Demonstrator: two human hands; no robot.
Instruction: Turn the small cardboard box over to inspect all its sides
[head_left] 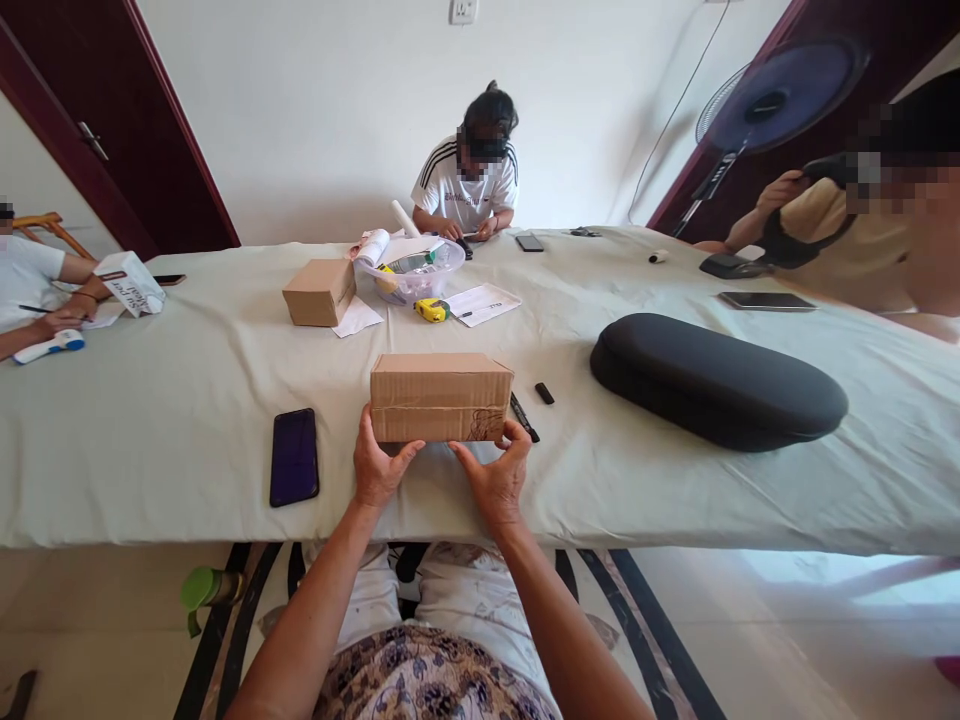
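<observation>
There are two brown cardboard boxes (441, 400) (319, 293), one white printed carton (131, 283), one long rounded black case (716, 380), one translucent plastic basin (405, 289) and one yellow-and-black tape measure (432, 310). At least three flat dark phones (294, 457) (529, 243) (766, 301) show, plus one dark blue standing fan (780, 100) and three co-workers (469, 190) (28, 285) (840, 245).

We can't read any text for sure: lettering on the white carton (138, 287), chest print on the black-striped white T-shirt (456, 193) and marks on the white paper sheet (491, 312) all too small or blurred.
</observation>
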